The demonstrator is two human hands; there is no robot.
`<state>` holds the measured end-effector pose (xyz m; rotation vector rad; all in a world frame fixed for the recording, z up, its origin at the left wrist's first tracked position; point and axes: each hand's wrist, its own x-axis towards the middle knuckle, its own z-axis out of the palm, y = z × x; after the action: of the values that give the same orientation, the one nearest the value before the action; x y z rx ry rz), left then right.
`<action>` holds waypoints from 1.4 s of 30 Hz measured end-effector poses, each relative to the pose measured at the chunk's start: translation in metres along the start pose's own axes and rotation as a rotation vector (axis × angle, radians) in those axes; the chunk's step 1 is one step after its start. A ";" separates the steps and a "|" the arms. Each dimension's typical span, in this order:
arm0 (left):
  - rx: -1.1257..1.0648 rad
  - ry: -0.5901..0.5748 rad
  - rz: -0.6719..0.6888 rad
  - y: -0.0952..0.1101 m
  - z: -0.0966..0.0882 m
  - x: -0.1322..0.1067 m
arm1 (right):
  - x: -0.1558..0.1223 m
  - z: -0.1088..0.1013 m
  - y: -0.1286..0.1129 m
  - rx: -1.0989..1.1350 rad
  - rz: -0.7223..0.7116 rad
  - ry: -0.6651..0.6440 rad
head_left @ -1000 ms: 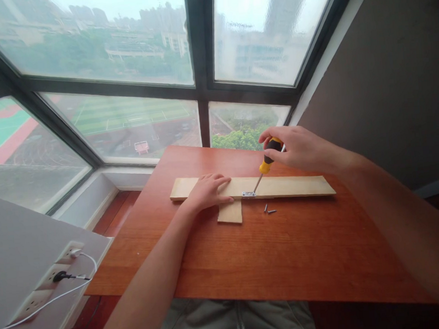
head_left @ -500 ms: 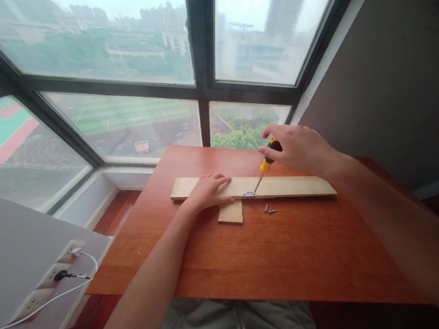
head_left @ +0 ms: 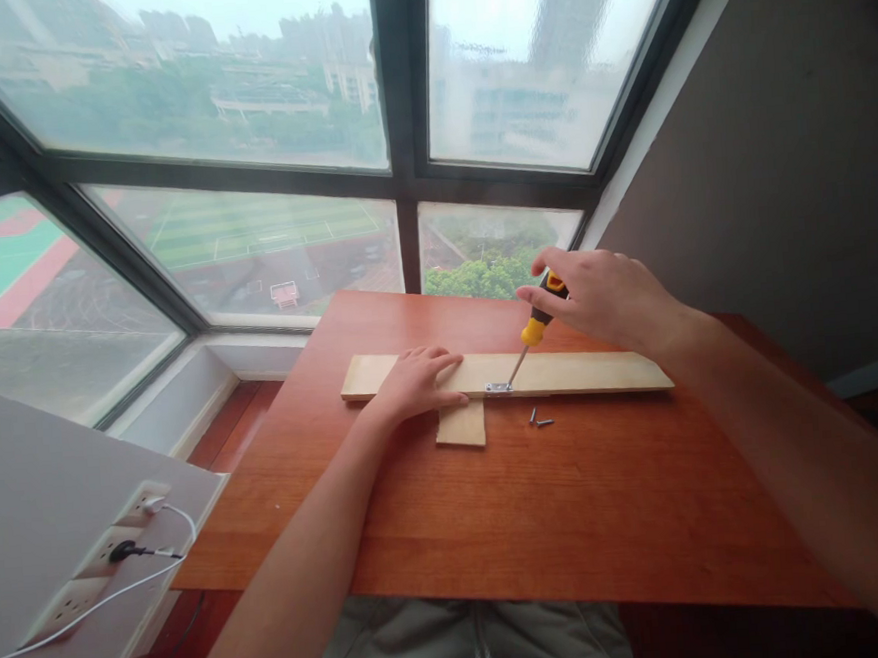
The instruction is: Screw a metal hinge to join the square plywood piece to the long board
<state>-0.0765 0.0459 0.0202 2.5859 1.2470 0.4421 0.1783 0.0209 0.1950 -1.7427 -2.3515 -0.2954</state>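
Observation:
A long pale wooden board [head_left: 577,370] lies across the table. My left hand [head_left: 417,381] rests on its left half, fingers stretched over the top and thumb by the near edge. A small metal hinge [head_left: 498,389] sits at the board's near edge, just right of that thumb. My right hand [head_left: 606,292] is closed around the black and yellow handle of a screwdriver [head_left: 535,328]. The tilted shaft reaches down to the hinge's right end; any screw head under the tip is too small to make out. Two loose screws [head_left: 539,418] lie in front of the board.
A short wooden piece [head_left: 461,426] juts toward me from under the board. The reddish-brown table [head_left: 573,520] extends to my lap. Windows [head_left: 267,241] stand behind it, and a wall with sockets and plugged-in cables [head_left: 135,551] is at the lower left.
My right hand has shifted slightly right, its fingers turning at the screwdriver handle. The screwdriver tip stays at the hinge. My left hand and the board have not moved.

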 end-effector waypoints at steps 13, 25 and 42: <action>0.008 0.000 0.000 -0.001 0.001 0.000 | -0.001 -0.002 0.003 0.020 -0.013 -0.013; 0.015 0.001 0.005 -0.001 0.001 0.000 | -0.003 -0.001 0.001 0.069 -0.054 0.005; 0.015 -0.008 -0.005 0.000 0.000 0.000 | 0.000 -0.001 0.003 0.276 -0.171 -0.088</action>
<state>-0.0763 0.0461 0.0205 2.5935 1.2587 0.4225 0.1815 0.0220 0.1960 -1.4592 -2.4685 0.0810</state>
